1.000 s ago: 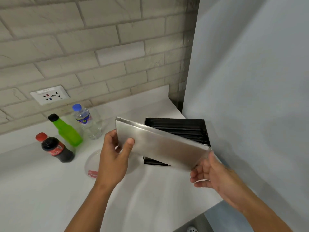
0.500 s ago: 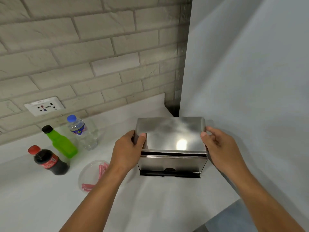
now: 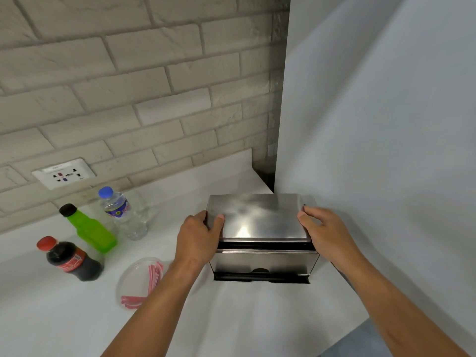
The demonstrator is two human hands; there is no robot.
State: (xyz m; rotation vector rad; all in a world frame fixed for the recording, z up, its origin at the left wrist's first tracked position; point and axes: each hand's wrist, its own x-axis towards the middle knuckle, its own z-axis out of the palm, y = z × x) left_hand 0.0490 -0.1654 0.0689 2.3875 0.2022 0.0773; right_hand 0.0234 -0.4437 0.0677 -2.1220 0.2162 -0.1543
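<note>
A stainless steel box (image 3: 265, 261) with a black base stands on the white counter (image 3: 231, 318), close to the grey wall on the right. Its shiny steel lid (image 3: 257, 217) lies flat on top, with a dark gap under the front edge. My left hand (image 3: 198, 238) grips the lid's left end, thumb on top and fingers round the side. My right hand (image 3: 327, 235) grips the lid's right end the same way.
To the left stand a cola bottle (image 3: 70, 258), a green bottle (image 3: 88, 229) and a clear water bottle (image 3: 122, 213). A clear round dish (image 3: 136, 282) with red strips lies by my left forearm. A wall socket (image 3: 64, 173) sits on the brick wall. The counter edge runs at bottom right.
A second ago I held the lid tilted in the air above the open black box. It has come down flat onto the box, and both hands have stayed on its ends.
</note>
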